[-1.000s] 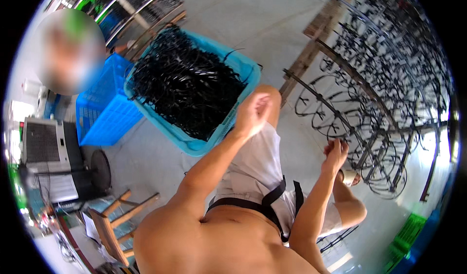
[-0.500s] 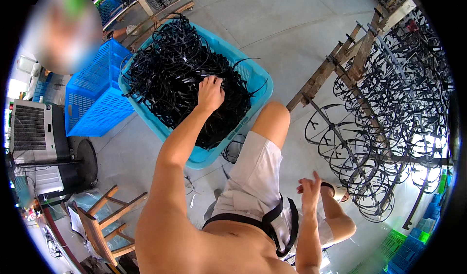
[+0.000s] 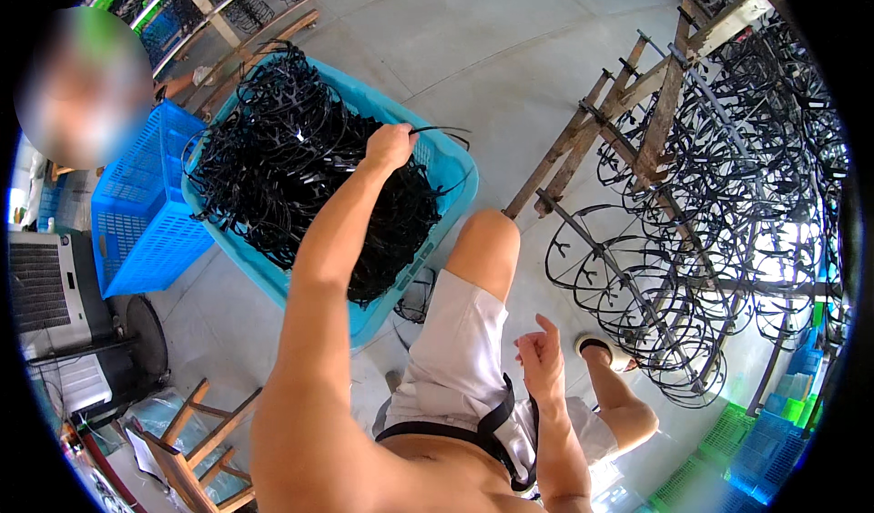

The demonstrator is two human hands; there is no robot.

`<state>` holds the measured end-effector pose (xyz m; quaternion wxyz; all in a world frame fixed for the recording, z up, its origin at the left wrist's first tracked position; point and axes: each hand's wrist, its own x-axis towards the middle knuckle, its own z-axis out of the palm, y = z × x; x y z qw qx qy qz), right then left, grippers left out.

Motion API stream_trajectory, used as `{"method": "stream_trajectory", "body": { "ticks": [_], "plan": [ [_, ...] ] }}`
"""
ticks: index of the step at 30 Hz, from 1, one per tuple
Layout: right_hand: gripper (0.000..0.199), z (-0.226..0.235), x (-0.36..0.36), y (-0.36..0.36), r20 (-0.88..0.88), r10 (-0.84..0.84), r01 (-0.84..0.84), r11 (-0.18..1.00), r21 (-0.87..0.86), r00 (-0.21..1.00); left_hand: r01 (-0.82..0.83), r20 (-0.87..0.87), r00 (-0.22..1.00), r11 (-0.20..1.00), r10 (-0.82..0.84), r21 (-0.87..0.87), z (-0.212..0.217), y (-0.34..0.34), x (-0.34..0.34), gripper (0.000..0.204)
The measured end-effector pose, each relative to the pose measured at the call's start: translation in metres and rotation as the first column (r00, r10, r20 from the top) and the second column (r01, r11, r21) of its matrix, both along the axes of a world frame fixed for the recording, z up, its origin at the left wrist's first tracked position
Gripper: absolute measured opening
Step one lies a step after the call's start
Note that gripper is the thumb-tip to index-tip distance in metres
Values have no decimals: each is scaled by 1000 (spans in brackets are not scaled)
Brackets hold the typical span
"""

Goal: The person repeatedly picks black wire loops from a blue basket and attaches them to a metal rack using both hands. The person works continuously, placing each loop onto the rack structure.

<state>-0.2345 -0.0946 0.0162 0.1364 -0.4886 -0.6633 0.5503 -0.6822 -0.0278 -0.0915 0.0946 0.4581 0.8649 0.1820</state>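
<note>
My left hand [image 3: 390, 147] is closed on a thin black curved strip [image 3: 444, 131], which sticks out to the right past the fingers. Below it is a tangled heap of similar black strips [image 3: 282, 149], piled in a light blue plastic basket [image 3: 462, 169]. The hand is over the heap's right part, near the far rim. My right hand [image 3: 543, 360] hovers above my right thigh with nothing visible in it. Its index finger points up and stands apart from the others, which are loosely bent.
On the right, wooden and metal racks [image 3: 665, 131] carry many black curved pieces. A blue crate [image 3: 150, 203] stands left of the basket, close to another person. A wooden stool [image 3: 196, 449], a fan [image 3: 146, 335] and a grey-white cooler [image 3: 55, 294] are at left. Green crates [image 3: 728, 431] sit lower right.
My left hand has risen from within the heap toward the basket's far right side, now with a black strip in its fingers. My right hand's fingers have curled somewhat. The view has shifted slightly.
</note>
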Motion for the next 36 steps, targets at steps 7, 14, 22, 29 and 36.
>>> {"method": "stream_trajectory", "body": {
  "ticks": [7, 14, 22, 29, 36],
  "plan": [
    [42, 58, -98, 17, -47, 288, -215, 805, 553, 956, -238, 562, 825, 940, 63, 244, 135, -74, 56, 24],
    [37, 85, -107, 23, -116, 528, -366, 714, 598, 841, -615, 970, 43, 759, -239, 214, 217, -114, 175, 18],
    [23, 117, 10, 7, -501, -158, 359, 872, 334, 851, -119, 794, -16, 790, -607, 602, 195, -42, 248, 27],
    [10, 92, 15, 61, -621, -673, 770, 615, -170, 401, 603, 81, 681, 620, -728, 502, 149, 1, 306, 33],
    [19, 46, -19, 96, -526, -676, 744, 658, -116, 516, 556, 223, 643, 646, -733, 523, 130, 8, 315, 23]
  ]
}}
